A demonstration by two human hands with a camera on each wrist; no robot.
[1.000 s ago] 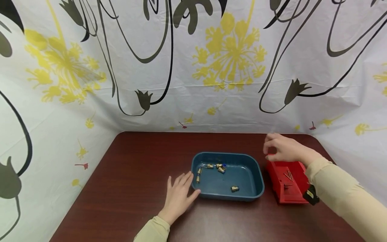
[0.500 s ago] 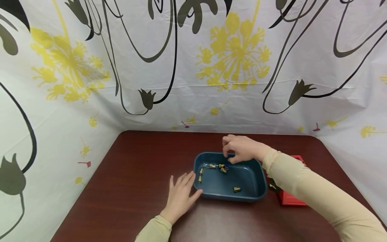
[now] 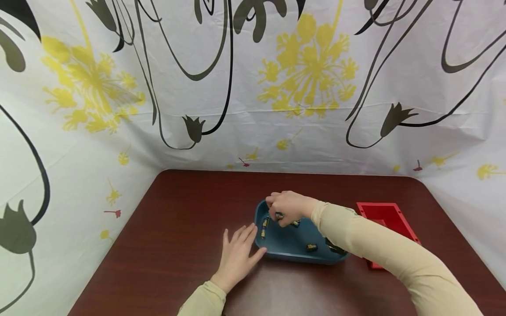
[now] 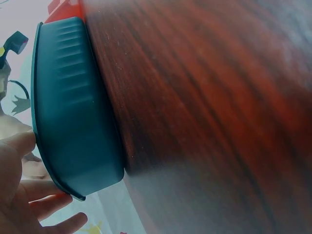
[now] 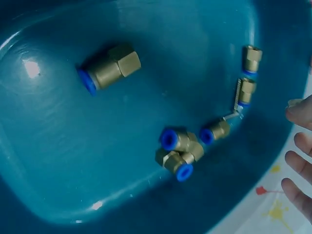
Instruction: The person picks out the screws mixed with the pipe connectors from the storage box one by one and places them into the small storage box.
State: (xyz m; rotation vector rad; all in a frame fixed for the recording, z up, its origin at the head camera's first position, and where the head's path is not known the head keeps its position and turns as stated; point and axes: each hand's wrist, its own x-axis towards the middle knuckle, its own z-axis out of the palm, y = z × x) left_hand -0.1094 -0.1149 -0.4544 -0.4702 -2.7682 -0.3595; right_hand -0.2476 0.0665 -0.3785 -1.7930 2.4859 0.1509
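Note:
A dark blue tray sits mid-table and holds several brass fittings with blue ends. My right hand reaches over its far left part, fingers pointing down just above a cluster of fittings. In the right wrist view its fingertips show at the edge with nothing in them. One fitting lies apart, near the front wall. My left hand rests flat on the table, thumb against the tray's near left corner; the tray's outer wall fills the left wrist view.
A red tray lies to the right of the blue one, partly behind my right sleeve. The dark wooden table is backed and flanked by a white curtain with yellow flowers.
My right hand has moved left from above the red tray to over the far left of the blue tray. The left hand has stayed put.

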